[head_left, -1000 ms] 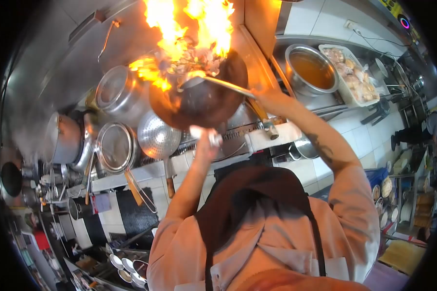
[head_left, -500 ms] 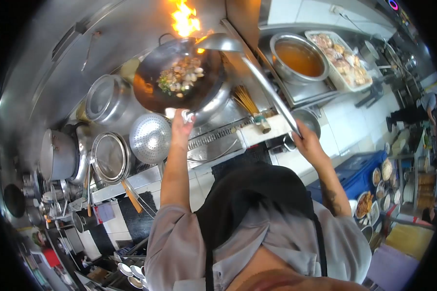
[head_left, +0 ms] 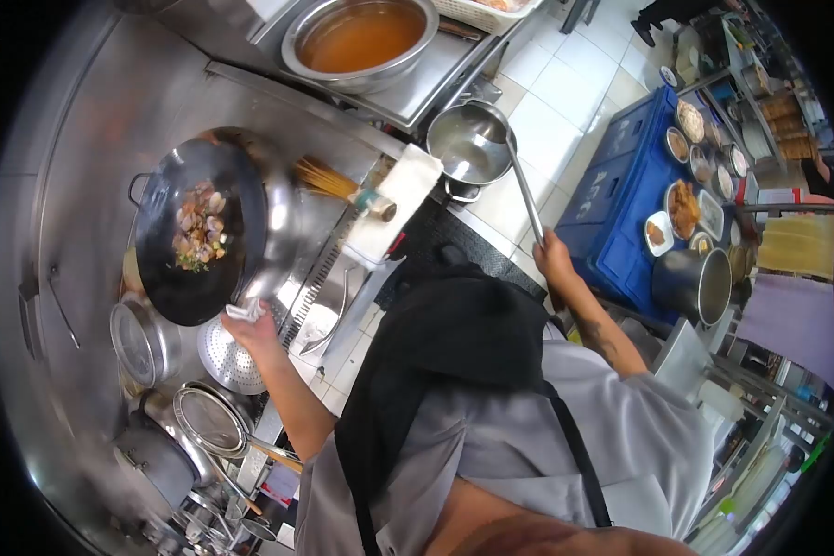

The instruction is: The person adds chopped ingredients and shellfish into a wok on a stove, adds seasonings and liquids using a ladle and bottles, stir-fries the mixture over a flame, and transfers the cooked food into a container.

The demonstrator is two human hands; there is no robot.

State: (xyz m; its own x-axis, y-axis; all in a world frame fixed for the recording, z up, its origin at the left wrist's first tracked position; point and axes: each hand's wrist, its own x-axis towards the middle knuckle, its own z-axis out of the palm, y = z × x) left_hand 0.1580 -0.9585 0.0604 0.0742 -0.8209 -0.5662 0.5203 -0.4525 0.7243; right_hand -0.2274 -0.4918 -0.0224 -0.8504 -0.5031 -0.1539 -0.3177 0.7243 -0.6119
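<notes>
Clasping cloth [head_left: 243,310], the left fingers [head_left: 259,322] sit right beside the wok [head_left: 170,289].

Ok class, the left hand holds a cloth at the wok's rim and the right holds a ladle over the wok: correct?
No: the head view shows the right hand holding the ladle at the metal pot, not over the wok; the rest stands.

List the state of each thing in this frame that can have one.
Wok: uncovered, food inside, no flame visible
Food: chopped, heaped mid-wok
Cloth: bunched in left hand, at wok's rim
Ladle: gripped by right hand, head at the small pot
Steel bowl: uncovered, holding orange-brown liquid
Tall pot: uncovered
Blue bin: dishes on top
Brush: lying down, unheld
</notes>
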